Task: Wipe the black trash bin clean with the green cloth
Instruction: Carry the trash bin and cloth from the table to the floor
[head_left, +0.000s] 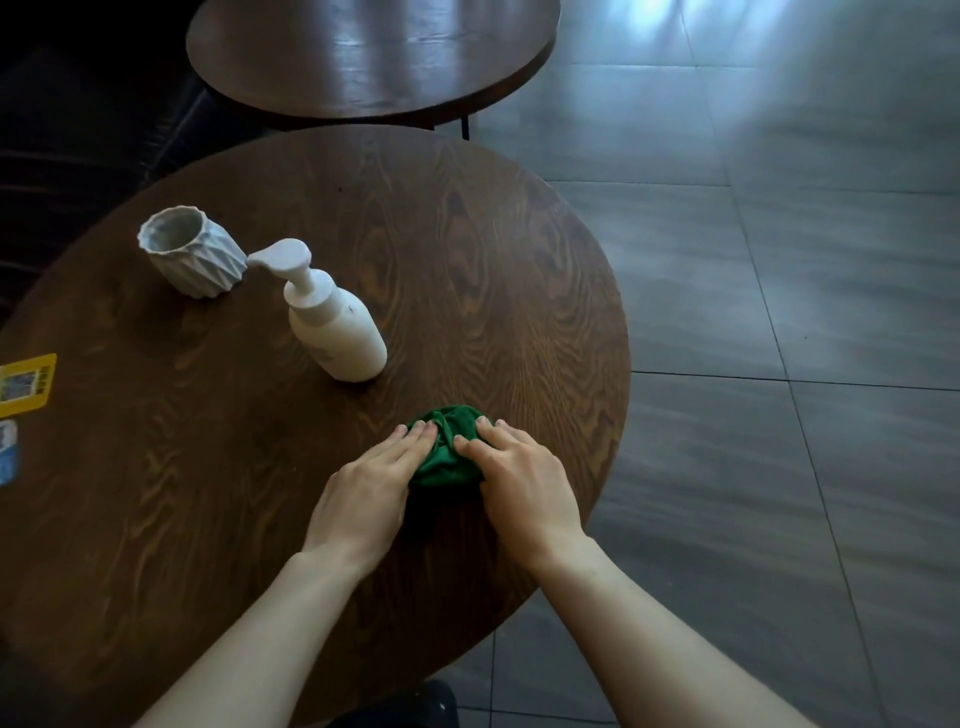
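We see the green cloth (445, 447) bunched into a crumpled, deeply creased mound near the right edge of the round wooden tabletop (208, 493), just in front of the pump bottle. Its fabric is a deep green, folded in on itself, and its near side falls into shadow between our 2 wrists. The black trash bin does not show anywhere in this view.

Going from the left: a yellow card (26, 383) with a printed code lies flat at the tabletop's left edge, with a small blue and white item (7, 451) just below it, too cropped to tell what it is. Further back stands a pale, ridged ceramic cup (192, 252), upright, and its inside looks bare as far as we can see. Just beside it stands a white pump bottle (335, 322), its spout pointing toward the cup; we cannot tell its contents.

Our left hand (371, 486) lies palm down with fingers stretched, pressing on the cloth's left side. Our right hand (519, 480) presses on the cloth's right side, fingers slightly curled on the fabric. Neither hand is closed around the cloth.

A second round table (374, 57) stands beyond on the grey tiled floor (779, 312).
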